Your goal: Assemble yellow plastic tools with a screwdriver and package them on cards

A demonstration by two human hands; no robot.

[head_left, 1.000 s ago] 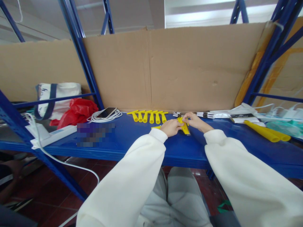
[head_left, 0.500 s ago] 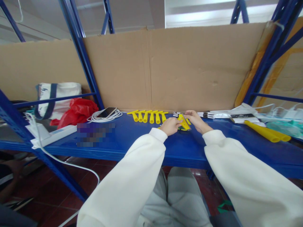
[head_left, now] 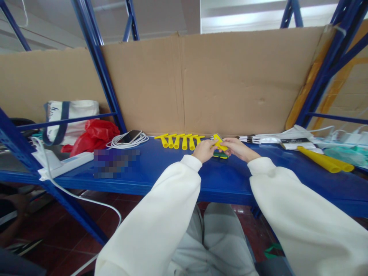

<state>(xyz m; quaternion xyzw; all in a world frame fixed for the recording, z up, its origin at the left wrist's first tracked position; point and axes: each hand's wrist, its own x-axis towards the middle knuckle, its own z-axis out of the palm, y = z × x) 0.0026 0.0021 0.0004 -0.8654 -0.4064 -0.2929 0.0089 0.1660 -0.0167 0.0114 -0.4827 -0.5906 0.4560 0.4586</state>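
Observation:
Between my hands, just above the blue shelf, is a yellow plastic piece, tilted and partly covered by my fingers. My left hand grips its left side with closed fingers. From the other side, the fingers of my right hand are closed on the same piece. Below it on the shelf lies a small green and black object, its kind unclear. Several yellow T-shaped plastic pieces stand in a row to the left of my hands, near the cardboard.
A cardboard sheet closes off the back. Leftward are a coiled white cable with a phone, a red bag and a white power strip. To the right lie long yellow tubes and thin black-and-white packs.
The yellow piece has turned and risen slightly in my hands, leaving the green and black object beneath more visible. My left hand has shifted a little left. The row of yellow pieces stays put.

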